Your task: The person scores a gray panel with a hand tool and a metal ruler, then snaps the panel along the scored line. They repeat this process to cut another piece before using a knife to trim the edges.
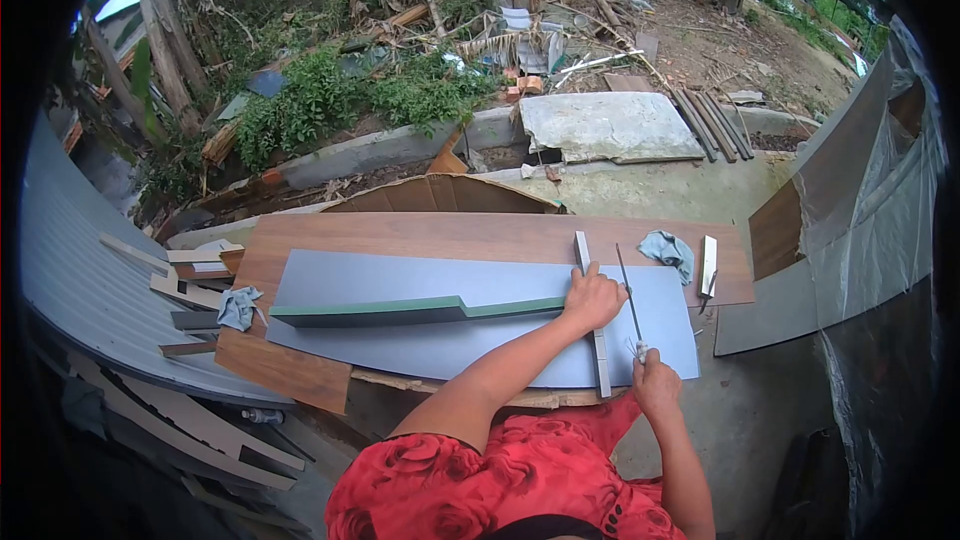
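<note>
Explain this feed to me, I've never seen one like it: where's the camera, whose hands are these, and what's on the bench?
There is one picture, taken by a camera worn on a person's head, looking forward and down, so the edges curve. There is no machine: the two bare arms coming up from the bottom are the wearer's own. The left hand presses flat on a metal ruler that lies across a grey sheet. The right hand grips the near end of a thin blade lying along the ruler's right side. The sheet lies on a brown wooden board. A narrower grey piece with a green edge lies on top of the sheet. A blue rag and a flat metal tool lie to the right, another rag and offcuts to the left.
</note>
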{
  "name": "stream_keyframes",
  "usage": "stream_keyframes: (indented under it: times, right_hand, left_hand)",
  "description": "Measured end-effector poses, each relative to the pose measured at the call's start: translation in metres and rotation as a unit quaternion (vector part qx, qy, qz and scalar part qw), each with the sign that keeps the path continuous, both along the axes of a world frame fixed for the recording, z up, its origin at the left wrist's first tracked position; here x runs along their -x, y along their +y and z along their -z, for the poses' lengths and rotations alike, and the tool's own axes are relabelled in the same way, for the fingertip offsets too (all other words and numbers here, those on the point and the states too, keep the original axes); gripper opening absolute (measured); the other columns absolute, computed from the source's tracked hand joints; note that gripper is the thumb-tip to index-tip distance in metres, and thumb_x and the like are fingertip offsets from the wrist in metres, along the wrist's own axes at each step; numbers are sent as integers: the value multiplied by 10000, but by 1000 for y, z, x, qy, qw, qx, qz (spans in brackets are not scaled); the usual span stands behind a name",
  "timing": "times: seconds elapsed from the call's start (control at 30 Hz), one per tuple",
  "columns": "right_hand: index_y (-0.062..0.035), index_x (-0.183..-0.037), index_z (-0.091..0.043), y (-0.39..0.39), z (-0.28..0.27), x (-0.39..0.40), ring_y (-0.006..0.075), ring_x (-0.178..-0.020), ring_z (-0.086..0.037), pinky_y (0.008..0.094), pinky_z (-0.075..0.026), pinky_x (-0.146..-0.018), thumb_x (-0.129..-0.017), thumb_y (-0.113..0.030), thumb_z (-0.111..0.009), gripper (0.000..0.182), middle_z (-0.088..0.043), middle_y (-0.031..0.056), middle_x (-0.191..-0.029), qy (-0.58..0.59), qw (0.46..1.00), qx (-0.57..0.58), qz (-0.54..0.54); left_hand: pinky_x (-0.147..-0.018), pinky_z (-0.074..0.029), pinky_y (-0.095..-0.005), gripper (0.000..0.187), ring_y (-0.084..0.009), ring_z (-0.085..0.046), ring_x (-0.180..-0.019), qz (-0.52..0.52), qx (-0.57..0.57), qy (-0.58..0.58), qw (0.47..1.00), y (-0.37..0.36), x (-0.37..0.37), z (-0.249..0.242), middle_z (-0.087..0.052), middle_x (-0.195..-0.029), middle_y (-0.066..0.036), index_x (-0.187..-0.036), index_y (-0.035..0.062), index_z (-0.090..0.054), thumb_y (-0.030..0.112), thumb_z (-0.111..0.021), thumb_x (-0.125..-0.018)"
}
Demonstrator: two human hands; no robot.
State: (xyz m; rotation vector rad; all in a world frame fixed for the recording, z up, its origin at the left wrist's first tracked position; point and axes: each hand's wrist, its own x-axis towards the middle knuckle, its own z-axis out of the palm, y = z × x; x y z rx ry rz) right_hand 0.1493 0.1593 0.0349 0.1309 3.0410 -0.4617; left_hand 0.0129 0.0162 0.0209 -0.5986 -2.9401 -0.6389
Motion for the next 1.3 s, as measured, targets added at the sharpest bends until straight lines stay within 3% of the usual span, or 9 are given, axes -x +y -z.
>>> stream_keyframes:
  times: [0.2,0.43,0.63,0.7,0.8,0.87,0.97,1.2,1.3]
  right_hand:
    - [-14,-878,-454,-17,3,55,398,-625,-593,491,-457,-593,-838,-259,-475,249,-592,220,-640,24,1000,11,-5]
    - [-33,-845,-447,11,24,-40,415,-609,-572,514,-427,-563,-841,-294,-488,264,-573,231,-624,9,998,26,58]
    - [-68,-924,-441,36,6,-122,407,-703,-561,491,-415,-616,-859,-366,-444,304,-578,212,-728,-49,962,254,85]
    - [-57,-928,-455,40,11,-147,388,-721,-548,460,-410,-640,-857,-391,-441,342,-563,199,-740,23,931,335,142]
    - [-64,-918,-472,46,39,-183,306,-574,-555,404,-424,-529,-859,-371,-485,313,-548,140,-643,159,874,381,256]
    - [-69,-904,-488,51,40,-202,170,-445,-509,305,-396,-406,-857,-315,-535,255,-518,63,-579,108,720,591,347]
    - [-78,-915,-515,57,73,-230,67,-401,-461,207,-366,-363,-856,-267,-567,206,-509,4,-558,175,611,667,389]
    - [-37,-950,-518,89,113,-255,91,-380,-451,213,-356,-336,-860,-252,-556,236,-499,32,-551,111,369,868,312]
    - [-30,-948,-530,95,126,-248,95,-372,-442,215,-351,-321,-869,-247,-540,231,-501,39,-554,74,361,890,268]
  left_hand:
    - [-793,-344,-472,400,-263,-487,-952,-12,-3,13,1000,-1,0,1,-638,-773,-136,-720,20,-671,288,-397,-835]
    - [-812,-347,-476,415,-270,-484,-977,-5,8,-8,1000,4,2,0,-640,-786,-139,-720,16,-670,286,-377,-835]
    - [-854,-334,-508,435,-319,-447,-1118,1,40,60,997,9,0,12,-638,-868,-160,-793,-1,-662,280,-343,-882]
    - [-882,-337,-491,443,-309,-456,-1118,7,78,45,996,10,-3,12,-615,-967,-178,-876,-1,-651,288,-316,-903]
    - [-812,-394,-484,486,-372,-492,-1005,14,86,41,995,8,3,18,-581,-991,-214,-889,-34,-628,343,-322,-916]
    - [-784,-393,-495,511,-391,-501,-942,16,94,49,994,9,0,14,-579,-938,-228,-889,-39,-625,374,-326,-915]
    - [-750,-391,-513,563,-414,-510,-876,23,100,50,993,6,10,25,-574,-870,-248,-882,-63,-615,422,-330,-907]
    - [-682,-385,-508,674,-430,-525,-737,9,51,-4,999,10,12,22,-581,-767,-268,-797,-87,-614,528,-347,-870]
    - [-665,-388,-492,688,-411,-534,-693,19,15,-10,1000,11,11,22,-587,-699,-242,-754,-84,-611,546,-355,-858]
